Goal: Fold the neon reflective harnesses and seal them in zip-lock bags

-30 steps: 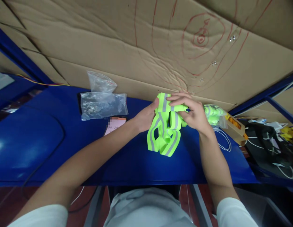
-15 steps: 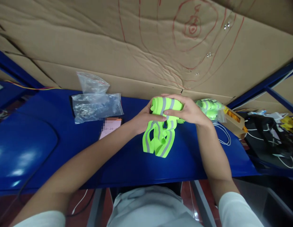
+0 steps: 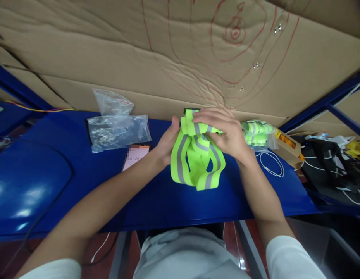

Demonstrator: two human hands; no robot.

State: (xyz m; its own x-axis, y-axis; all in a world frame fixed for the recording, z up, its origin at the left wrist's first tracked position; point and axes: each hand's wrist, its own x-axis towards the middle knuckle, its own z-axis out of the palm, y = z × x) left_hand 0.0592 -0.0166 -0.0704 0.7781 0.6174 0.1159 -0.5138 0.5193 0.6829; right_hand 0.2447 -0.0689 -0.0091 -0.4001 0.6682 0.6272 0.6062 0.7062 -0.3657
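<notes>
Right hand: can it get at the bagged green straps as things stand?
Probably yes: the bagged green straps lie close beside the right hand, with nothing apparent between. But that hand grips the reflective strap, so it would likely need to let go first.

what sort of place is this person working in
Probably a workshop or similar workplace: a blue bench, a red-marked cardboard panel standing behind it, and clear plastic bags lying on top.
</notes>
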